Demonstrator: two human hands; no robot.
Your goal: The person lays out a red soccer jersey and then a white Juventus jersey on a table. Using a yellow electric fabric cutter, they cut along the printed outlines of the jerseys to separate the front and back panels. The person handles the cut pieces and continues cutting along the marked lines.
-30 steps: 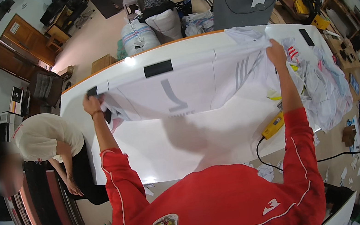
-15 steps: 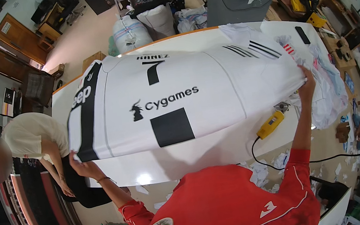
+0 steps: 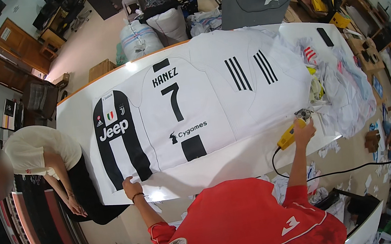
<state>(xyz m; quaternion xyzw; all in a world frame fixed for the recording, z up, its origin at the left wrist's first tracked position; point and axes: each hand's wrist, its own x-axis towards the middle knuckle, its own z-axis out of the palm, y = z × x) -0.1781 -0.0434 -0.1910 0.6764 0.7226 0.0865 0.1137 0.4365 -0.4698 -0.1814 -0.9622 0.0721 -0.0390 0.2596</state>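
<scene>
A white printed fabric sheet (image 3: 213, 104) lies spread on the white table, with black-striped and numbered jersey panels on it. At its near left edge, my left hand (image 3: 133, 189) is closed on the border below the striped front panel. My right hand (image 3: 304, 133) is wrapped round a yellow electric rotary cutter (image 3: 286, 138) at the near right of the sheet. The cutter's round metal head (image 3: 302, 114) points away from me, beside the fabric's right end. Its black cord trails down and off to the right.
Crumpled fabric scraps (image 3: 345, 94) pile up at the table's right end, near a black phone (image 3: 325, 37). A person in a cream shirt (image 3: 45, 149) bends beside the left end. White sacks (image 3: 140, 39) stand behind the table (image 3: 72, 107); scraps litter the floor.
The raised sheet has come down flat on the table. My left hand has shifted right along the near edge. My right hand has let go of the fabric and taken hold of the cutter.
</scene>
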